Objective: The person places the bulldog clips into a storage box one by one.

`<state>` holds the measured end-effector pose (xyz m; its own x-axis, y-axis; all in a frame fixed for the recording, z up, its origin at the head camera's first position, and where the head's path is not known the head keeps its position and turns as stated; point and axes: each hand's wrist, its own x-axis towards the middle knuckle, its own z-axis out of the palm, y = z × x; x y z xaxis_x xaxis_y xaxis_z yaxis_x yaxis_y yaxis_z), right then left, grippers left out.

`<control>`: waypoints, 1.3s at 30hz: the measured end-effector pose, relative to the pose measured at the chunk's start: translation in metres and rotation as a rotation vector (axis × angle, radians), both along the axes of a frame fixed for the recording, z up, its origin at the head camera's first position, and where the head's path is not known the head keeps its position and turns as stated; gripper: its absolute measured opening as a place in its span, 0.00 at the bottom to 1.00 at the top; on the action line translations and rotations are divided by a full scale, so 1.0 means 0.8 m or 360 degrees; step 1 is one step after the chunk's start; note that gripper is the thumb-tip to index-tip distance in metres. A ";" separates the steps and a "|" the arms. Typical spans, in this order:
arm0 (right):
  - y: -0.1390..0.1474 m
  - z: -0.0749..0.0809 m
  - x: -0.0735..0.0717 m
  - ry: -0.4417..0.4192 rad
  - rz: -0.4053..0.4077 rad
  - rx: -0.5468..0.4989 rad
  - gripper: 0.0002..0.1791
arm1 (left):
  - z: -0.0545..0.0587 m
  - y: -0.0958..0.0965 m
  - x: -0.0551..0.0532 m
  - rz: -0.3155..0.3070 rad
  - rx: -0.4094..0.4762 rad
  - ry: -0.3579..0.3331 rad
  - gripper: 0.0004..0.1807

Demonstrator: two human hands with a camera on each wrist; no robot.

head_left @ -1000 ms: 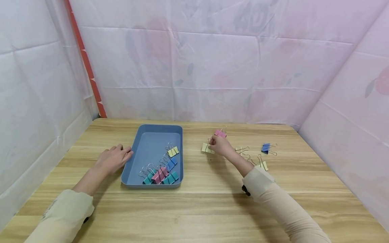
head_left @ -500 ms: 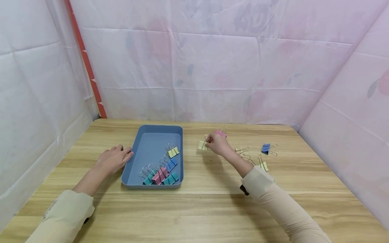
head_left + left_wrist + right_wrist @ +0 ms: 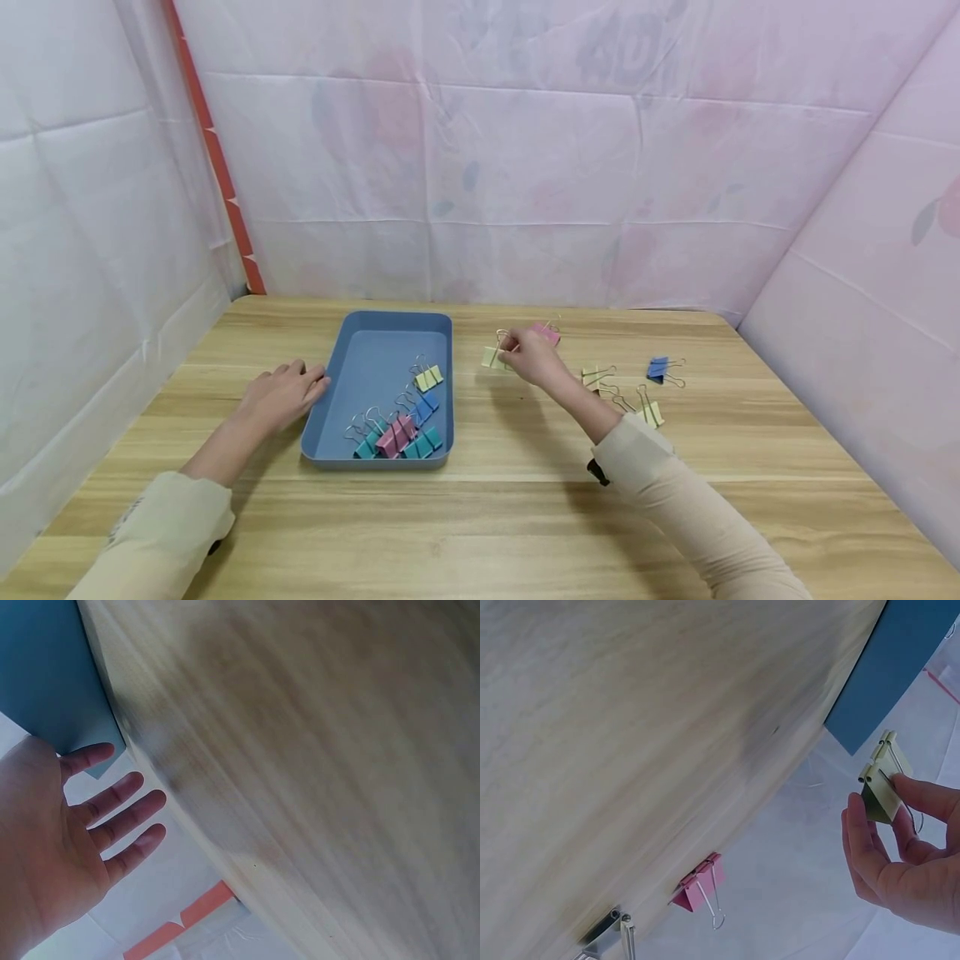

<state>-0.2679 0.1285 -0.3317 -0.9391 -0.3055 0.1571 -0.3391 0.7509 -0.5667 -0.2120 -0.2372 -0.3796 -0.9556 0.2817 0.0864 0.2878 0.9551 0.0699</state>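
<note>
My right hand (image 3: 534,358) pinches a pale yellow binder clip (image 3: 885,784) between thumb and fingers, a little to the right of the blue tray (image 3: 452,392). In the right wrist view the clip is lifted off the table, its wire handle toward the palm. My left hand (image 3: 279,395) lies at the tray's left side, thumb touching the wall; the left wrist view shows its fingers (image 3: 124,821) spread and nearly straight. Inside the tray, toward its near right corner, sit a yellow clip (image 3: 429,378), a blue clip (image 3: 425,407), a pink clip (image 3: 395,437) and teal clips (image 3: 422,444).
A pink binder clip (image 3: 548,335) lies just behind my right hand. Farther right on the wooden table (image 3: 480,533) are yellow clips (image 3: 651,414) and a blue clip (image 3: 657,369). Pale printed sheets (image 3: 525,167) hang along the back and both sides.
My right hand has moved left toward the tray, carrying the yellow binder clip away from the pink one. The left hand and the tray have stayed in place.
</note>
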 end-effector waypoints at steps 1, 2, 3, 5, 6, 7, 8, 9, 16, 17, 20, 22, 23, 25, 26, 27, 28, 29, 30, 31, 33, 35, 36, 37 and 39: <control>-0.001 0.000 0.000 0.0008 0.0006 -0.0008 0.02 | 0.000 0.000 0.000 -0.0002 -0.0001 0.0004 0.24; -0.002 0.001 0.001 0.0013 0.0012 -0.0018 0.02 | 0.000 0.000 0.000 -0.0003 0.0001 0.0004 0.24; -0.003 0.001 0.001 0.0020 0.0015 -0.0021 0.02 | 0.000 0.000 0.000 -0.0002 0.0002 0.0000 0.24; -0.004 0.002 0.001 0.0028 0.0019 -0.0028 0.02 | 0.000 0.000 0.000 0.0003 0.0004 -0.0008 0.24; -0.005 0.002 0.002 0.0028 0.0017 -0.0032 0.02 | 0.000 0.000 0.000 0.0007 0.0006 -0.0012 0.25; -0.006 0.002 0.002 0.0032 0.0014 -0.0028 0.02 | 0.000 0.000 0.000 0.0009 0.0007 -0.0016 0.25; -0.006 0.002 0.002 0.0034 0.0015 -0.0024 0.02 | 0.000 0.000 0.000 0.0013 0.0009 -0.0019 0.25; -0.007 0.002 0.001 0.0038 0.0015 -0.0019 0.02 | 0.000 0.000 0.000 0.0015 0.0010 -0.0020 0.25; -0.009 0.004 0.003 0.0050 0.0022 -0.0003 0.03 | 0.000 0.001 -0.001 0.0027 0.0013 -0.0037 0.25; -0.010 0.004 0.003 0.0056 0.0027 -0.0001 0.03 | -0.001 0.001 -0.002 0.0028 0.0013 -0.0039 0.25; -0.011 0.004 0.002 0.0078 0.0048 0.0000 0.03 | -0.001 0.001 -0.003 0.0036 0.0010 -0.0054 0.26; -0.013 0.004 0.002 0.0086 0.0057 -0.0007 0.03 | -0.001 0.001 -0.003 0.0042 0.0007 -0.0064 0.26; -0.014 0.005 0.002 0.0090 0.0062 -0.0010 0.03 | -0.001 0.001 -0.003 0.0043 0.0006 -0.0067 0.26; -0.016 0.005 0.002 0.0096 0.0075 -0.0016 0.03 | -0.001 0.001 -0.003 0.0045 0.0004 -0.0072 0.26; -0.018 0.005 0.002 0.0096 0.0079 -0.0018 0.03 | -0.001 0.001 -0.003 0.0045 0.0003 -0.0071 0.26; -0.020 0.005 0.002 0.0095 0.0076 -0.0020 0.03 | -0.001 0.000 -0.003 0.0041 0.0000 -0.0068 0.26; -0.021 0.005 0.002 0.0098 0.0076 -0.0015 0.03 | -0.002 0.000 -0.003 0.0038 0.0001 -0.0066 0.26; -0.022 0.005 0.002 0.0101 0.0078 -0.0014 0.03 | -0.002 0.000 -0.003 0.0035 0.0003 -0.0064 0.26; -0.024 0.005 0.003 0.0104 0.0077 -0.0011 0.03 | -0.002 0.000 -0.004 0.0033 0.0003 -0.0060 0.26; -0.025 0.005 0.003 0.0108 0.0072 -0.0006 0.03 | -0.002 0.000 -0.004 0.0029 0.0002 -0.0056 0.26; -0.028 0.005 0.003 0.0115 0.0078 -0.0004 0.03 | -0.002 0.000 -0.004 0.0023 -0.0003 -0.0047 0.25; -0.031 0.005 0.003 0.0109 0.0087 -0.0014 0.03 | -0.002 0.000 -0.004 0.0019 -0.0011 -0.0040 0.25; -0.033 0.006 0.003 0.0108 0.0093 -0.0017 0.03 | -0.002 0.000 -0.004 0.0017 -0.0016 -0.0037 0.25; -0.035 0.006 0.003 0.0106 0.0101 -0.0021 0.03 | -0.001 0.000 -0.003 0.0016 -0.0017 -0.0036 0.25; -0.039 0.007 0.003 0.0105 0.0118 -0.0023 0.04 | -0.001 0.000 -0.003 0.0015 -0.0022 -0.0033 0.25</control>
